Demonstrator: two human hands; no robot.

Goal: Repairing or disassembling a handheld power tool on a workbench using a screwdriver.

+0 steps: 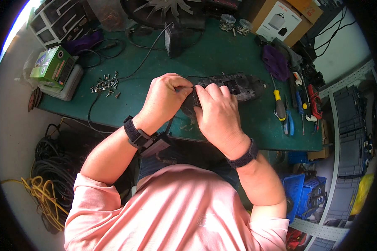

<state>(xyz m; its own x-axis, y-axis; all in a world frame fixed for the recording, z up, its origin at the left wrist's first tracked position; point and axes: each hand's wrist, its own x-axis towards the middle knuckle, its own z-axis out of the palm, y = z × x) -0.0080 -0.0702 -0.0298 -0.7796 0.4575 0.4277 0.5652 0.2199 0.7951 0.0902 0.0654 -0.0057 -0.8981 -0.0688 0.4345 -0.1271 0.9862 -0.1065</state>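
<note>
A dirty black, elongated tool-like housing (251,87) lies on the green workbench in front of me, its opened upper side showing inner parts. My right hand (220,115) is closed over its left end, fingers bent and thumb tucked beneath. Close beside it, my left hand (165,98) pinches thumb and forefinger together at that same end. Whatever sits between those fingertips is too small and hidden to make out. Part of the housing's left end is covered by both hands.
Loose screws (106,83) are scattered on the workbench (130,102) at left, near a green box (53,67). A black power adapter (173,42) with a cable stands farther back. Screw jars (227,23) and a cardboard box (280,19) are behind; a yellow-handled screwdriver (279,104) and pliers (290,121) lie at right.
</note>
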